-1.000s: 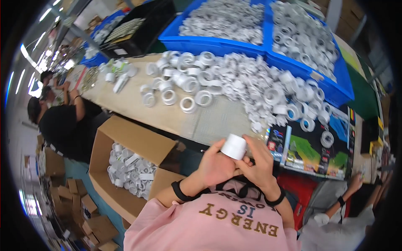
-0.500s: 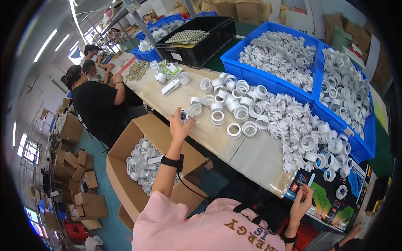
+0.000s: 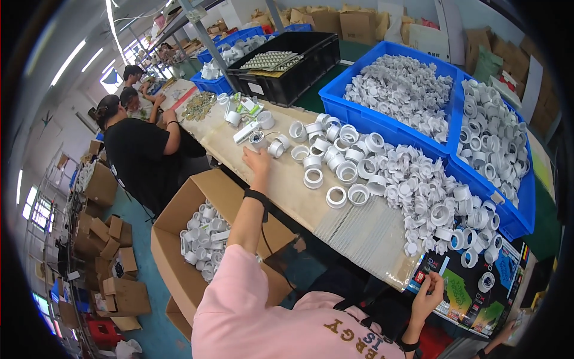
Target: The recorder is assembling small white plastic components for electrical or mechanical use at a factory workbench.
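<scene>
A long tan worktop (image 3: 281,191) runs from the near grip away toward strip lights (image 3: 67,61) on the ceiling at far left. Below it on the teal floor (image 3: 149,281) stand open cardboard boxes (image 3: 113,239), with bright windows (image 3: 36,209) left and stacked cartons (image 3: 359,24) beyond the blue bins (image 3: 382,122).

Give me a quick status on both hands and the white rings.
Left hand stretched out flat on the table beside loose white rings, gripping nothing. Right hand low at the printed box. Nothing blocking the rings.
</scene>
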Available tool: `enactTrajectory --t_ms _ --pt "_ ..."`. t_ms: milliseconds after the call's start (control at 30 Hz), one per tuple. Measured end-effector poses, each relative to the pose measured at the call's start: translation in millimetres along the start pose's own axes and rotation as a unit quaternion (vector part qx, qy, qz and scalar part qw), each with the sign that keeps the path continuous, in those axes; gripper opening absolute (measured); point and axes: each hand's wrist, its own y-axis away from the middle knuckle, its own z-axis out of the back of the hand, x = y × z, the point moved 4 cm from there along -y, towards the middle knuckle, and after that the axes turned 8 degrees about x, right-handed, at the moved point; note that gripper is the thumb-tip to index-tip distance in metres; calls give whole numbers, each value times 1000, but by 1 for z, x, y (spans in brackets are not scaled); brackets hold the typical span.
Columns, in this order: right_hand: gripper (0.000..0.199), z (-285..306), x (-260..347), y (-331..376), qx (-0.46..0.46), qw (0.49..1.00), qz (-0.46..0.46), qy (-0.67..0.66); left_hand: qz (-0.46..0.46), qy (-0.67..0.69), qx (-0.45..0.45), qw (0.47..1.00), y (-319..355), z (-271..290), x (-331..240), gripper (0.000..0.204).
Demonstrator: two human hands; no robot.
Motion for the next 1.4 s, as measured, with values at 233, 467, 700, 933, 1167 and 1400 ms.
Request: enactTrajectory --t_ms 233,467,700,933,1167,1400 --pt "11 1 -1 2 1 1000 -13 4 -26 122 113 986 28 -21 -12 47" --pt "11 1 -1 3 6 1000 -19 21 -193 75 206 956 60 -16 -56 46" --pt "11 -2 0 3 -7 999 -3 35 -343 69 244 904 80 -10 -77 49" --pt "9 -3 1 2 -6 999 4 48 -264 101 179 942 74 -9 -63 44" --pt "8 -5 1 2 -2 998 10 64 -169 166 163 958 64 -9 -47 33" --pt "8 -6 5 1 -12 993 55 101 -183 97 163 965 68 -11 -51 20"
